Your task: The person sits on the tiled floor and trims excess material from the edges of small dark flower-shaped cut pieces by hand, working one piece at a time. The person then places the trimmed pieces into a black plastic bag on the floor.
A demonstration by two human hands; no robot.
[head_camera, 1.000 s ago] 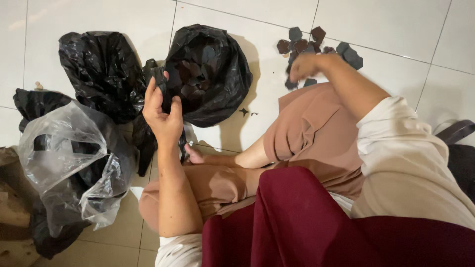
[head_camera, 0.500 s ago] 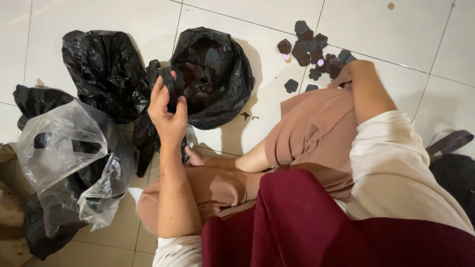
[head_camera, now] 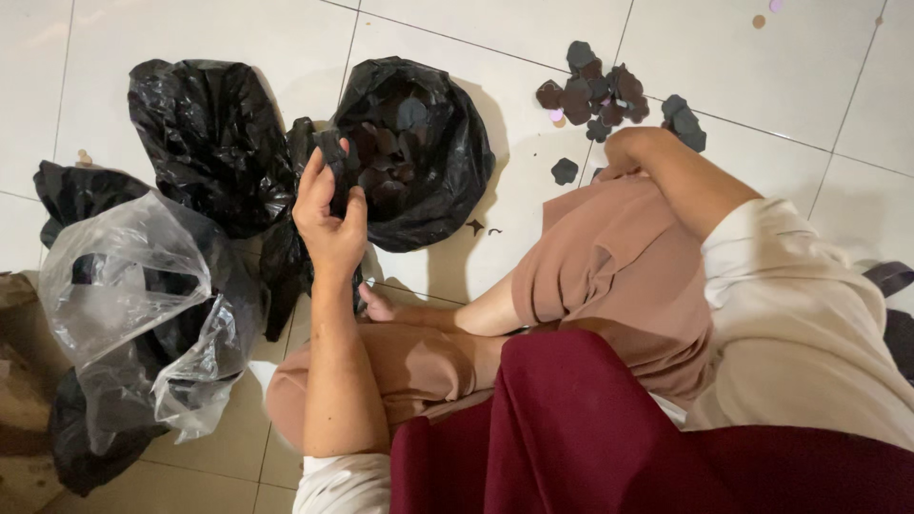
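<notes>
I sit on a white tiled floor. My left hand (head_camera: 328,205) is raised and grips the near rim of an open black plastic bag (head_camera: 447,181) that holds several dark flat pieces (head_camera: 390,152). My right hand (head_camera: 624,152) rests over my knee with the wrist bent, knuckles up, just below a pile of dark flat pieces (head_camera: 600,90) on the floor. Its fingers are hidden, so I cannot see whether it holds anything. One loose dark piece (head_camera: 565,171) lies between the bag and my knee.
A second, crumpled black bag (head_camera: 205,143) lies left of the open one. A clear plastic bag (head_camera: 124,286) with dark contents sits at the left, over more black plastic (head_camera: 76,190). A dark object (head_camera: 895,286) shows at the right edge.
My right hand has drawn back from the floor pile toward my knee. My left hand stays on the bag rim, its fingers shifting slightly.
</notes>
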